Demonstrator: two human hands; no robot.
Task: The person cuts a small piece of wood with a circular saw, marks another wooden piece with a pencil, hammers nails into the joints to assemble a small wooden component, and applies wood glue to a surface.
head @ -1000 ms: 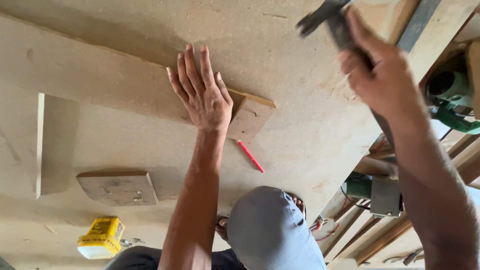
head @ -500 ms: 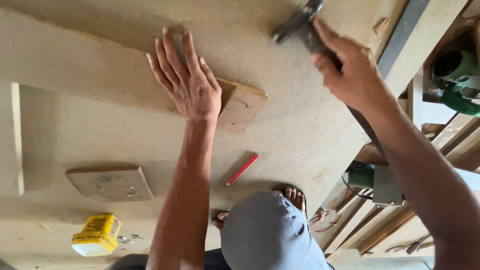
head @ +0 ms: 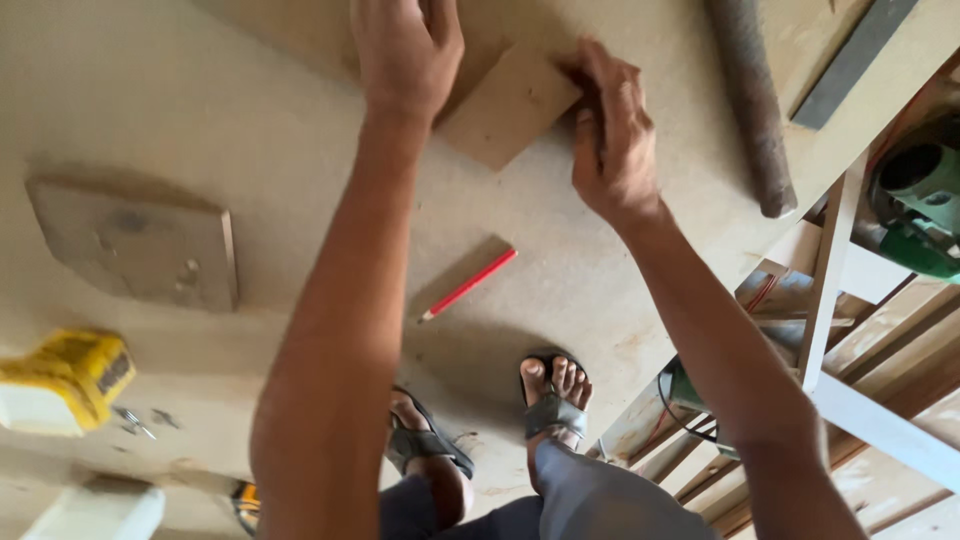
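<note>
From the head camera, looking down, the person stands on a large sheet of pale board (head: 250, 120) that covers the floor. The left hand (head: 405, 50) lies flat near the top edge, palm down, the fingers stretched forward and partly cut off by the frame; it presses on the board and on the near edge of a small wooden block (head: 505, 105), and it grips nothing that I can see. The right hand (head: 610, 140) is just beside it, fingers bent and closed over the right edge of the same block, so the block lies between the two hands, flat on the board.

Below the hands, a red pencil (head: 468, 285) rests on the board, well apart from them. To the left is a square wooden piece (head: 140, 245), and further left a yellow box (head: 65, 380) with a few small screws (head: 135, 422) next to it. A dark round bar (head: 750, 100) lies to the right of the right hand. A green power tool (head: 925, 205) sits at the right border among wooden slats. The person's feet in sandals (head: 555, 395) stand on the board.
</note>
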